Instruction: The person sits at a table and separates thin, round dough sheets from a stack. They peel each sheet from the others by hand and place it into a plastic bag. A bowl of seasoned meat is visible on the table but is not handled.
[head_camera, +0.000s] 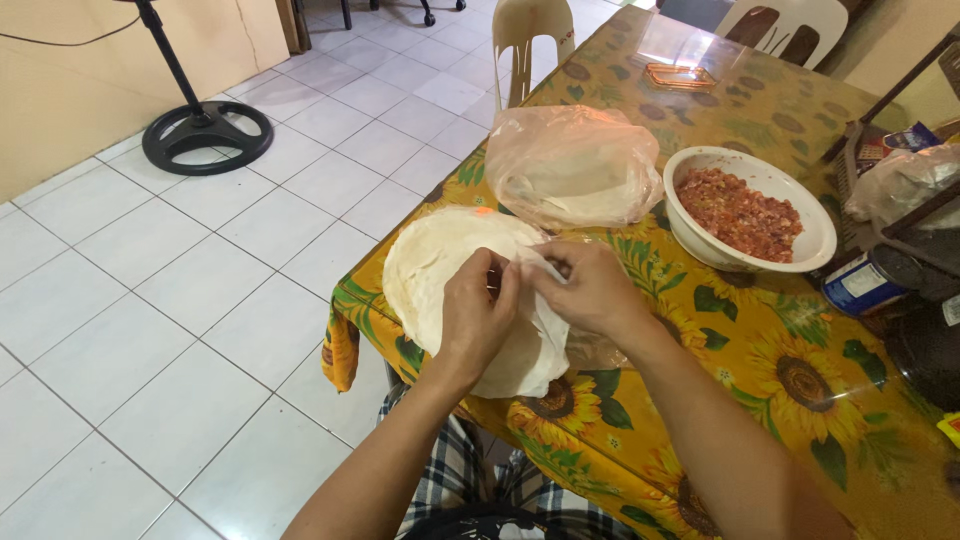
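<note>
A stack of thin round white wrappers (435, 265) lies at the near corner of a table with a sunflower-print cloth (790, 370). My left hand (478, 315) and my right hand (592, 290) meet over the stack, fingers pinched on a wrapper that is folded around a bit of reddish filling. A white bowl (805, 250) of minced reddish filling (740, 212) stands just beyond my right hand. A clear plastic bag (572, 165) with more wrappers sits behind the stack.
A blue-labelled can (862, 285) lies on its side right of the bowl, beside a bagged item (900, 185) and dark objects at the table's right edge. Plastic chairs (532, 40) stand at the far side. A fan base (207, 135) sits on the tiled floor at left.
</note>
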